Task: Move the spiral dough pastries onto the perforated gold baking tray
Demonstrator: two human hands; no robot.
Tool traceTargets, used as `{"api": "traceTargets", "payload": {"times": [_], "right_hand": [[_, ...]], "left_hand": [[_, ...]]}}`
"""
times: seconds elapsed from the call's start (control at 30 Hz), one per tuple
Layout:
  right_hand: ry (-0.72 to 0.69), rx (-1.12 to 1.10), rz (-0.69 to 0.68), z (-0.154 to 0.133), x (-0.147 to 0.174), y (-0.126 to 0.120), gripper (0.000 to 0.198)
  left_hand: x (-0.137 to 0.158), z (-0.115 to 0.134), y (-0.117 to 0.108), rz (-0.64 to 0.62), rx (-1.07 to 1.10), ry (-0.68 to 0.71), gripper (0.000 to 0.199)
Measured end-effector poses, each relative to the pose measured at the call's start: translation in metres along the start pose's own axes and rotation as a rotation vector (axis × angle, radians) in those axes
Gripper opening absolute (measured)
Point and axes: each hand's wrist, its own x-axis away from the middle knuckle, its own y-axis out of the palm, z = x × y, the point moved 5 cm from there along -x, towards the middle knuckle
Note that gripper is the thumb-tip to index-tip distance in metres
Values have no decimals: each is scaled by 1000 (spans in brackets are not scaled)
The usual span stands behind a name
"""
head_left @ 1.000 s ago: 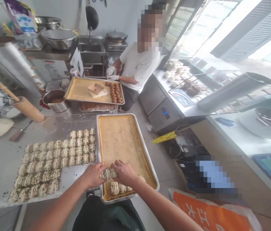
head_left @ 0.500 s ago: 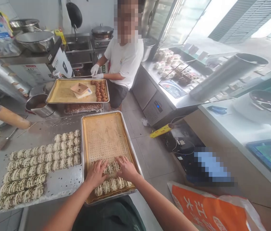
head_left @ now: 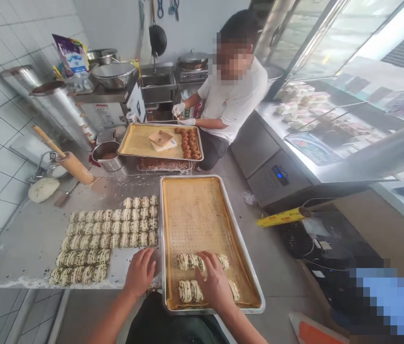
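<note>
A lined baking tray (head_left: 191, 210) lies before me with two rows of striped, herb-flecked dough rolls (head_left: 185, 262) across its near end. Over these rolls is my right hand (head_left: 213, 282), fingers spread; whether its fingertips touch the dough I cannot tell. My left hand (head_left: 140, 271) holds nothing and hovers beside the tray's left rim, its fingers loosely apart. To its left, more striped dough rolls (head_left: 111, 228) sit in several rows on the metal worktable (head_left: 26, 243).
Opposite, a gloved co-worker (head_left: 236, 102) works at a second tray (head_left: 135, 138) holding brown balls and a small box. A rolling pin (head_left: 76, 168), a scraper (head_left: 62, 198), a dough piece (head_left: 43, 189) and a steel pot (head_left: 109, 156) are at the back left.
My left hand has come off the rolls and moved left, out over the worktable. My right hand stays above the rolls in the tray. The view has swung left.
</note>
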Motion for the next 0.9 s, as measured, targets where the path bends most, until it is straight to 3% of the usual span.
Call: {"api": "traceTargets", "payload": {"times": [0.1,0.17,0.27,0.33,0.5,0.7,0.9], "right_hand": [[-26,-133,-86,-84,-16,73,48],[4,-127,-148,-120,-34,130,60],[113,-1,-122,-135,-66,198,68],[190,63,-66,-130,-83,222,66],[239,93,18,-121,-103,234,60],[187,52,6,-130,-94,234,59],[128,133,-108,-139,-87,227,76]], "left_hand": [[-10,-64,-13,27,-97,52,45],[-24,-87,-13,4,-130,130,50],[-46,-98,-7,-42,-153,224,55],[-57,-97,0,-71,-174,263,54],[-70,-97,10,-108,-226,245,52],[-59,-111,11,-135,-215,265,50],[-41,-146,-20,-110,-193,168,67]]}}
